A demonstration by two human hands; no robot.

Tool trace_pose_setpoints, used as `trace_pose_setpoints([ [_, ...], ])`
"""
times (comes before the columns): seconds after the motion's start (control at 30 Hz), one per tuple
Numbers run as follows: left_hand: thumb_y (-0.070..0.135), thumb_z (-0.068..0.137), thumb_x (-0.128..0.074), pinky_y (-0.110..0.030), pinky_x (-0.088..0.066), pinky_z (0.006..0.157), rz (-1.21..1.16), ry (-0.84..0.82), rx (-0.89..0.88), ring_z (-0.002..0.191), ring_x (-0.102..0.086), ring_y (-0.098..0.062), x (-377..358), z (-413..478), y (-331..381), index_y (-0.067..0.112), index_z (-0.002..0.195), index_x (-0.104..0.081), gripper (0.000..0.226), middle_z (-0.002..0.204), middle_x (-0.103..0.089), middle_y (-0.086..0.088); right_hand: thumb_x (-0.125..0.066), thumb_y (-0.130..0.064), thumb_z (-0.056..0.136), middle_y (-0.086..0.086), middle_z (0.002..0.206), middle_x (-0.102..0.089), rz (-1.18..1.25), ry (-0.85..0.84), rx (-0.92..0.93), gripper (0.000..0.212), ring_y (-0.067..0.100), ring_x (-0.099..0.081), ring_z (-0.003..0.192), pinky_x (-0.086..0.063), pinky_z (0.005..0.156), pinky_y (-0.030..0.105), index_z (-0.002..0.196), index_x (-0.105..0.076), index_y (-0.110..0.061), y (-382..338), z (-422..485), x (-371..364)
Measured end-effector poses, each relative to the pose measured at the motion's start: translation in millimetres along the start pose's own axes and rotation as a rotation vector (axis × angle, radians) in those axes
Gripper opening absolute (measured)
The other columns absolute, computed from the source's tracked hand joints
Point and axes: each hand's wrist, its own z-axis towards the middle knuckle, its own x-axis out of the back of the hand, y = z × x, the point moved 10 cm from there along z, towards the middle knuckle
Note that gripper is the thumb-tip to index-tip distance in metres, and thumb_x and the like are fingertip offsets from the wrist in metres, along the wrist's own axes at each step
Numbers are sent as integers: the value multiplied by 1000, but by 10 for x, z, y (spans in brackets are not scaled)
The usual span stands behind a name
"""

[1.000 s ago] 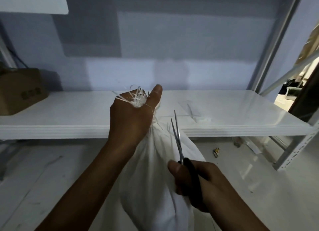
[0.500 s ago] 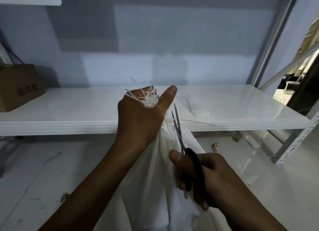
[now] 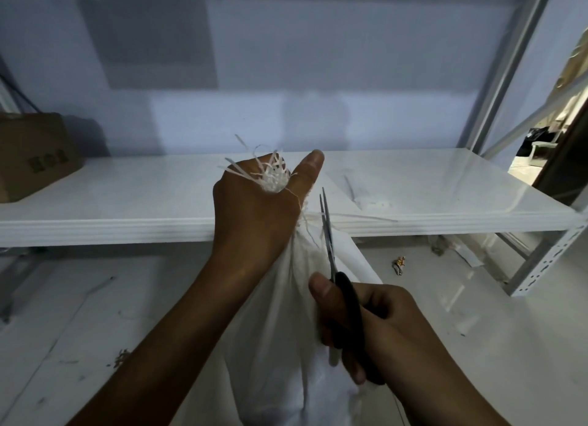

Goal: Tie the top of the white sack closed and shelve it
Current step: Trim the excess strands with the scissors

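Observation:
My left hand (image 3: 257,215) grips the gathered neck of the white sack (image 3: 286,330), with frayed white strands sticking out above the fist and the thumb raised. The sack hangs down in front of the shelf. My right hand (image 3: 369,327) holds black-handled scissors (image 3: 331,253), blades pointing up and nearly closed beside a thin white tie strand (image 3: 359,217) that runs off to the right from the neck. The white shelf board (image 3: 127,199) lies just behind the sack.
A brown cardboard box (image 3: 35,158) stands on the shelf's far left. A white metal upright (image 3: 541,266) frames the shelf at right. A small scrap (image 3: 399,264) and bits of debris lie on the pale floor under the shelf.
My left hand has lifted the sack's neck slightly and shifted right. The scissors have come up closer to the neck, their blades now beside the tie strand.

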Motion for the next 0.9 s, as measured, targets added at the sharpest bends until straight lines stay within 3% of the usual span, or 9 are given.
trace_pose_setpoints([
  [0.13,51,78,-72,-26,-38,53,-16,17,15,47,-44,-11,28,10,-15,-4,62,-45,63,53,-51,-8,-67,-62,58,26,64,-64,-3,0,4,69,15,-44,33,-31,37,10,56,-54,6,6,5,-2],
  [0.27,52,78,-72,-28,-40,52,-20,9,11,49,-48,-13,26,11,-2,-7,67,-50,64,59,-59,-14,-69,-64,60,15,51,-59,3,16,15,73,14,-42,33,-31,37,10,57,-54,7,-16,-12,5],
  [0.33,52,79,-71,-28,-41,55,-15,2,3,50,-49,-13,26,12,8,-6,67,-51,63,58,-59,-11,-75,-66,60,4,43,-55,14,12,14,78,12,-42,32,-31,37,10,59,-54,9,-29,-17,-2],
  [0.47,51,79,-72,-26,-39,54,-20,0,17,48,-46,-10,45,21,-2,-1,62,-48,60,54,-53,-5,-66,-61,52,23,57,-63,14,-19,10,73,11,-44,32,-32,37,10,60,-55,10,-34,-22,-31],
  [0.57,50,78,-73,-22,-38,52,-28,-14,16,44,-43,-7,38,6,12,13,55,-42,54,49,-48,4,-69,-64,53,15,53,-60,-6,-22,10,76,11,-44,32,-33,38,11,61,-57,11,-24,-33,-57],
  [0.73,50,78,-73,-28,-41,56,-33,-19,3,46,-44,-9,44,5,21,15,55,-41,53,51,-48,3,-65,-65,50,6,47,-57,-9,-13,22,74,11,-44,33,-33,38,11,58,-56,8,-34,-38,-62],
  [0.9,52,79,-71,-27,-39,54,-7,-30,-25,44,-42,-8,39,-1,64,15,55,-40,54,49,-46,3,-64,-65,49,13,51,-58,-26,-14,27,75,7,-46,33,-35,40,10,58,-57,10,-33,-35,-61],
])
